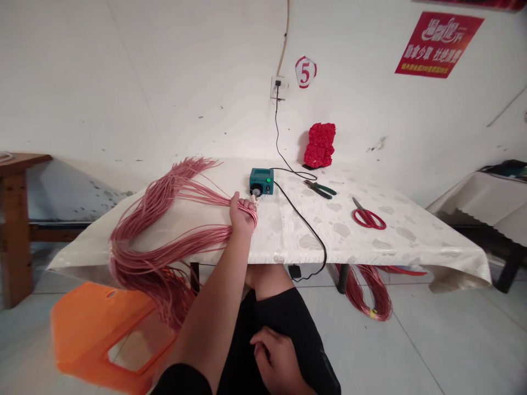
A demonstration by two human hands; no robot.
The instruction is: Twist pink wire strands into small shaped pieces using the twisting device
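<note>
My left hand [242, 215] is closed round a looped bundle of thin pink cords [144, 230], right in front of a small teal machine [261, 181] with a green light. The cords run left from the fist in two strands and join a thick mass that hangs over the table's front edge. Whitish ends show between the fist and the machine's round front part. My right hand [276, 356] rests on my lap below the table, its fingers curled; whether anything is in them is hidden.
Green-handled pliers [323, 190] and red scissors [368, 218] lie right on the table [288, 244]. A red fluffy block [320, 145] stands by the wall. A black cable crosses the front edge. An orange stool [90, 329] is lower left; more cord [376, 302] lies below right.
</note>
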